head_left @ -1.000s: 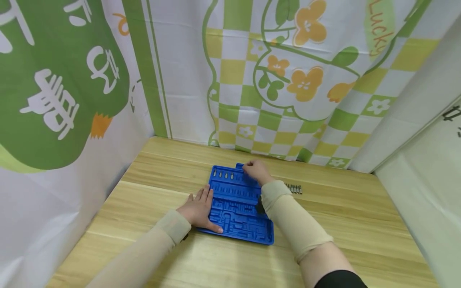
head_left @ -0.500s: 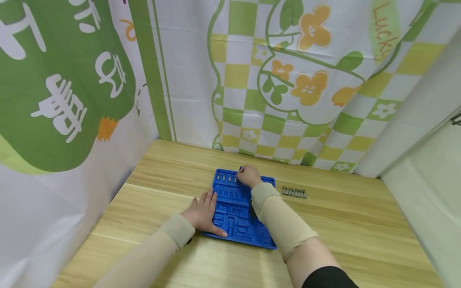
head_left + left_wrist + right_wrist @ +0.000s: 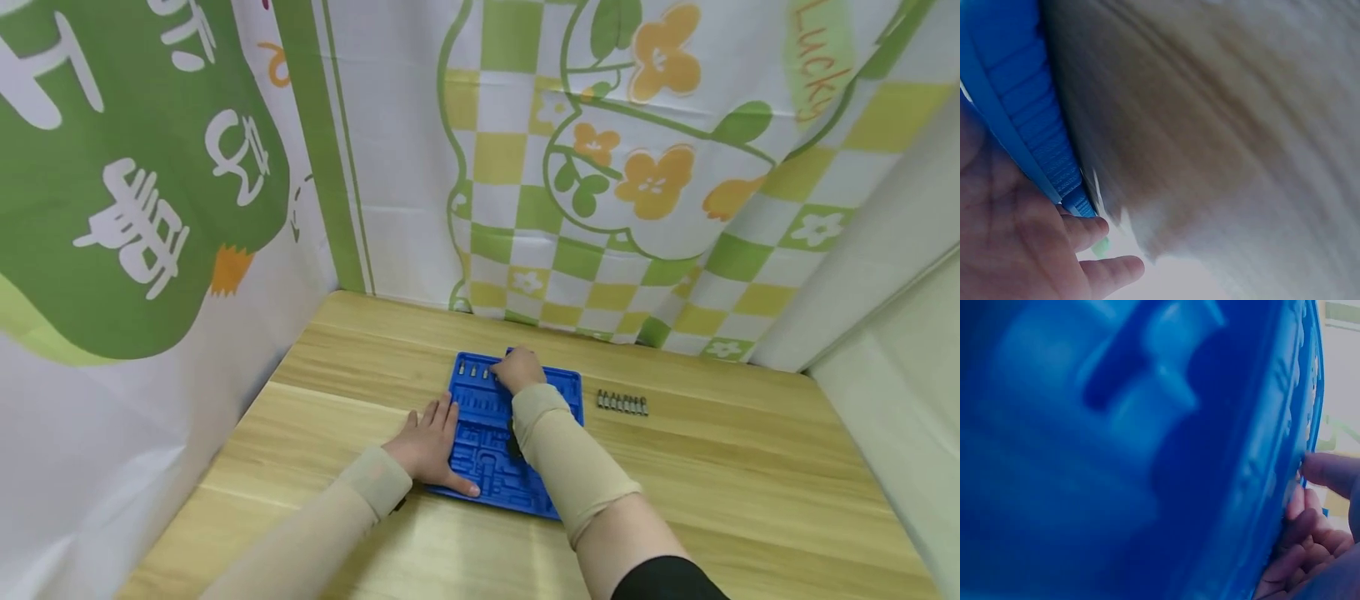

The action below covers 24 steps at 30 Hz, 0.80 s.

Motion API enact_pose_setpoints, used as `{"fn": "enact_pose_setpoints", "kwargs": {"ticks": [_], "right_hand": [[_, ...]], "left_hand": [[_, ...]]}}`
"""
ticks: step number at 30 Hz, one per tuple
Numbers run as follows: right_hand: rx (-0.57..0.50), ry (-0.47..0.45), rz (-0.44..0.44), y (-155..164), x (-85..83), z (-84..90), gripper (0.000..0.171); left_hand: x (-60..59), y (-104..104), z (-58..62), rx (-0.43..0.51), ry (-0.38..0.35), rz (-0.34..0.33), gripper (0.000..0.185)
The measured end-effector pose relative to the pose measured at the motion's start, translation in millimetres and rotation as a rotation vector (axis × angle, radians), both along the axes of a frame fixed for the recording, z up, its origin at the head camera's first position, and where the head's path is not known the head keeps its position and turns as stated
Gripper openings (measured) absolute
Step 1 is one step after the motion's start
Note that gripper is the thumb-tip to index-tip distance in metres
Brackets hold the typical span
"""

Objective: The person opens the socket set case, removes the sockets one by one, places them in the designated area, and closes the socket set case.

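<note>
A blue moulded tool case tray [image 3: 501, 487] lies on the wooden table. My left hand [image 3: 429, 442] rests flat along its left side, fingers straight and thumb over the front edge; the left wrist view shows the palm against the rim. At the tray's back row my right hand [image 3: 517, 369] has curled fingers, with thumb and fingertips pinched at a slot around a small metal screwdriver bit, mostly hidden. Left of those fingertips, small screwdriver bits [image 3: 473, 372] stand in a row of slots. The right wrist view shows the right fingers [image 3: 1329, 472] close against the blue plastic.
Several loose metal bits [image 3: 622, 403] lie side by side on the table [image 3: 720, 483], right of the tray. A patterned curtain [image 3: 517, 208] hangs behind the table. White sheeting with green print [image 3: 135, 250] closes off the left side.
My right hand has shifted left and down along the back row of slots, its fingers now over the bit at the row's right end. My left hand stays on the tray.
</note>
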State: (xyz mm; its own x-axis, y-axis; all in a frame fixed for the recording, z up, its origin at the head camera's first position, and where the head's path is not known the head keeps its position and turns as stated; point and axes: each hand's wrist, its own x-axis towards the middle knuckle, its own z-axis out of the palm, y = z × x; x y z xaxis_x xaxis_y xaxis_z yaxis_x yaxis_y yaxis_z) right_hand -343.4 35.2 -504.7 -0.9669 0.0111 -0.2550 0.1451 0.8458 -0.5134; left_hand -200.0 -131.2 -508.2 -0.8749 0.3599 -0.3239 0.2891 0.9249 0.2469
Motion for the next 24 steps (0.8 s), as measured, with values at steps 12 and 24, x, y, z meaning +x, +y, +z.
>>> {"fn": "enact_pose_setpoints", "kwargs": {"ticks": [12,24], "right_hand": [[-0.18,-0.016,-0.11,3.5,1.2,-0.3,0.05],[-0.697,-0.006,-0.419,16.3,4.1,0.0,0.022]], "left_hand": [[-2.5,-1.0,0.4,-0.018,-0.005,-0.007,0.141],[-0.6,1.7,-1.2,0.0,-0.011,-0.008,0.14]]}}
